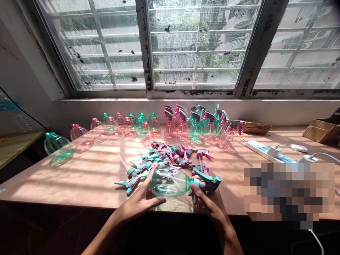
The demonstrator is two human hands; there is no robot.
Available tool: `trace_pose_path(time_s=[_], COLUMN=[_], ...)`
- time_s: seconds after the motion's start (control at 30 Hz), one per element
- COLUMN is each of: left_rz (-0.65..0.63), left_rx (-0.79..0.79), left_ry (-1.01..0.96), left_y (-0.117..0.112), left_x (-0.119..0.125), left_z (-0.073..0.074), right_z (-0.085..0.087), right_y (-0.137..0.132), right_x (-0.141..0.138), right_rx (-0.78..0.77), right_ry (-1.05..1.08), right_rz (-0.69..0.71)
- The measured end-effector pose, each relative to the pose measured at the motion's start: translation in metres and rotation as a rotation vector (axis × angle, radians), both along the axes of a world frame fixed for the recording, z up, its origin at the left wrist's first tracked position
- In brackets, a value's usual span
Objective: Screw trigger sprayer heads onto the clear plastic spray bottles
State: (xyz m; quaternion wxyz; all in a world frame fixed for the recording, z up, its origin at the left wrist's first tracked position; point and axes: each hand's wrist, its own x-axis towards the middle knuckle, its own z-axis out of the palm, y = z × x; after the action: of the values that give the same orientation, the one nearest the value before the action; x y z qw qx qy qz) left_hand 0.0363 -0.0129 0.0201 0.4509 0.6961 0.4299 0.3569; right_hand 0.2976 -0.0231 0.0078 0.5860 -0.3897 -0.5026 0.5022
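The green bottle [170,182] is located above the front edge of the table [98,187], supported between both hands. Its axis is roughly horizontal, with the base to the left and the neck to the right. The wall is transparent, glossy and lightly tinted green; shapes behind it show through. The body is broad and rounded, narrowing through a sloped shoulder to a slim neck. A spray head [209,185] sits at the neck end: teal collar, dark grey housing, teal lever and teal nozzle. The lever slants back toward the bottle's shoulder.

The left hand [145,198] is partly open and curved around the base end. Its fingers pass behind the wall; the thumb extends below the body, apart from the fingers. The right hand [208,203] is closed further, with the thumb and bent fingers at the neck and collar. The exact contact of its fingers is partly hidden.

Loose spray heads [180,156], in grey with teal or pink parts, lie in a heap just behind the bottle. Uncapped bottles [129,128], pink and green, stand to the rear left. Fitted bottles [195,128] stand upright at the rear, near the window [196,46]. A white power strip [259,148] lies to the right.
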Motion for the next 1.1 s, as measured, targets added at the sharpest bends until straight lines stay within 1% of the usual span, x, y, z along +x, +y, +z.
trace_pose_path(time_s=[0.13,0.2,0.3,0.37,0.43,0.57,0.67,0.73,0.93,1.0,1.1], left_rz=[-0.021,-0.026,-0.032,-0.013,-0.001,-0.030,-0.029,-0.033,-0.031,-0.020,-0.024], left_rx=[0.062,0.072,0.043,0.016,0.002,0.072,0.118,0.100,0.014,0.008,0.052], left_ry=[0.024,0.025,0.014,0.013,0.020,0.030,0.049,0.058,0.026,0.025,-0.002], left_y=[-0.002,-0.001,0.001,0.003,0.004,0.002,0.001,0.001,0.002,0.001,-0.001], left_x=[0.002,0.001,-0.003,-0.006,-0.007,-0.003,-0.001,-0.001,-0.005,-0.004,0.001], left_z=[0.006,0.006,-0.001,-0.006,-0.009,-0.004,0.001,0.001,-0.006,-0.005,0.000], right_z=[0.001,0.002,0.002,0.000,-0.003,-0.008,-0.008,-0.006,-0.002,-0.002,-0.004], right_y=[0.000,0.000,-0.001,0.000,0.001,0.004,0.005,0.005,0.004,0.003,0.003], right_x=[0.000,0.000,0.000,0.001,0.002,0.004,0.004,0.002,0.001,0.000,-0.001], right_rx=[-0.010,-0.016,-0.007,-0.005,-0.015,-0.005,0.000,-0.003,0.007,0.002,-0.018], right_ry=[0.002,0.003,-0.006,-0.012,-0.011,-0.009,0.005,0.020,0.015,0.027,0.048], right_rz=[0.000,-0.004,0.000,0.009,0.013,0.019,0.022,0.020,0.015,0.007,-0.016])
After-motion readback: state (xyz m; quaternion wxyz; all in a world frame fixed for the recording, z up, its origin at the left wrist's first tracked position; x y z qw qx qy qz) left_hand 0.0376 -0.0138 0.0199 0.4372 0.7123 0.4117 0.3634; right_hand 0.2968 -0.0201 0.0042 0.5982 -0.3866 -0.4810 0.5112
